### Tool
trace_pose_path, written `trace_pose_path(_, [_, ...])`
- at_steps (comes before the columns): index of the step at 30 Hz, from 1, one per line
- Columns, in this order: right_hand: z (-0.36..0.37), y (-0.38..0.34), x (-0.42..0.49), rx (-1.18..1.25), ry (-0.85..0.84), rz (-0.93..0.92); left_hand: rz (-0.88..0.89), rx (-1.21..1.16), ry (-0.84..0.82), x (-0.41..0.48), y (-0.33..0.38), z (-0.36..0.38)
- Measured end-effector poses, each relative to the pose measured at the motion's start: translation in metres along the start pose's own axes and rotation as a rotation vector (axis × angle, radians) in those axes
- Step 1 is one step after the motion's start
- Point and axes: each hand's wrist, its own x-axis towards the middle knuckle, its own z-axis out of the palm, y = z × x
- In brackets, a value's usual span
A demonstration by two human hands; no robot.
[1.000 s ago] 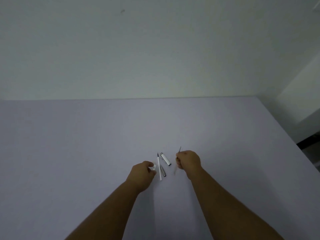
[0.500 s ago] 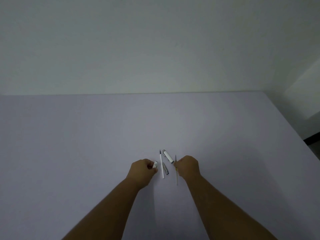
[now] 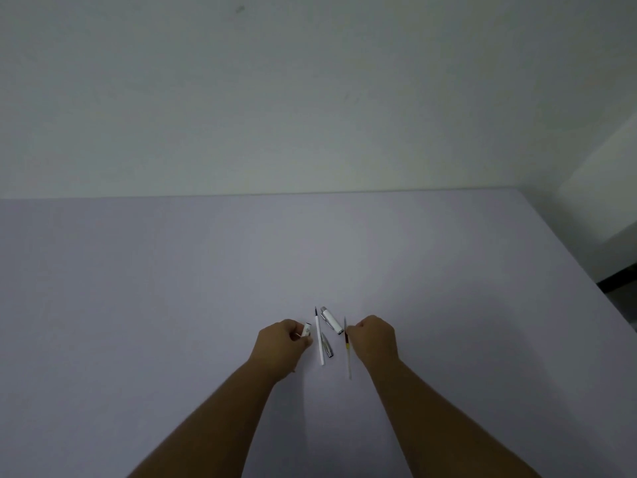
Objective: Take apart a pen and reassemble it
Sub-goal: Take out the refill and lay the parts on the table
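Note:
Pen parts lie on the pale table (image 3: 172,288) between my hands. My left hand (image 3: 281,346) is closed on a short white pen piece (image 3: 306,330) that sticks out past the fingers. A thin white refill (image 3: 319,336) with a dark tip lies just right of it. A small silver tip piece (image 3: 327,346) rests against the refill. A white cap with a metal clip (image 3: 332,320) lies a little farther back. My right hand (image 3: 374,338) pinches a thin clear refill (image 3: 347,346) with dark and yellow ink, which lies lengthwise on the table.
The table's far edge (image 3: 310,194) meets a plain wall. Its right edge (image 3: 586,270) runs diagonally, with dark floor beyond it.
My right hand lowered the clear refill from raised and tilted to flat on the table beside the other parts. My left hand barely moved.

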Motion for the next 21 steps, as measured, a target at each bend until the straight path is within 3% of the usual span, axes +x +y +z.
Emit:
trace_pose_path(3, [-0.001,-0.009,-0.002,0.086,0.036,-0.057,-0.008,0.012,0.009,0.003,0.0,-0.001])
trace_pose_path(9, [0.016,-0.039,0.001,-0.15,-0.042,-0.245,-0.028,0.068,0.015,0.006,-0.007,-0.001])
trace_pose_path(16, [0.035,-0.05,0.005,-0.29,-0.055,-0.183,-0.043,0.035,-0.005,0.007,-0.022,-0.004])
trace_pose_path(21, [0.034,-0.055,0.003,-0.189,-0.038,-0.167,-0.059,0.032,-0.025,0.007,-0.029,-0.005])
